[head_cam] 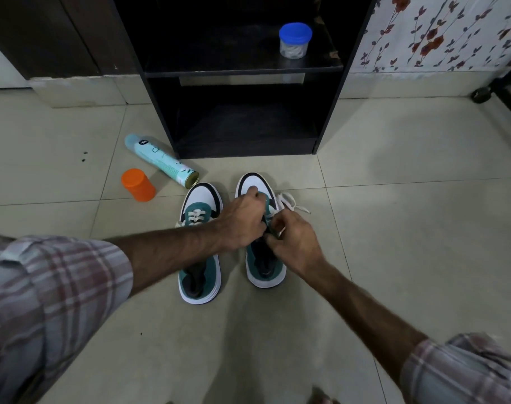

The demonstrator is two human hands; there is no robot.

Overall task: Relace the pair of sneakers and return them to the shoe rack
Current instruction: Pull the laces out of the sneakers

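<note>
Two teal, white and black sneakers stand side by side on the tiled floor, toes toward the rack. The left sneaker (200, 246) has white laces threaded across its front. Over the right sneaker (264, 266) both hands work at the eyelets. My left hand (242, 220) reaches across and grips the sneaker's tongue area. My right hand (295, 243) pinches the white lace (289, 201), whose loose end lies on the floor to the right of the toe. The dark shoe rack (245, 74) stands just beyond the sneakers, its lower shelf empty.
A teal spray can (161, 160) lies on its side left of the rack's base. An orange lidded container (138, 185) sits beside it. A blue-lidded jar (294, 40) stands on the rack's upper shelf. A floral curtain hangs at the back right.
</note>
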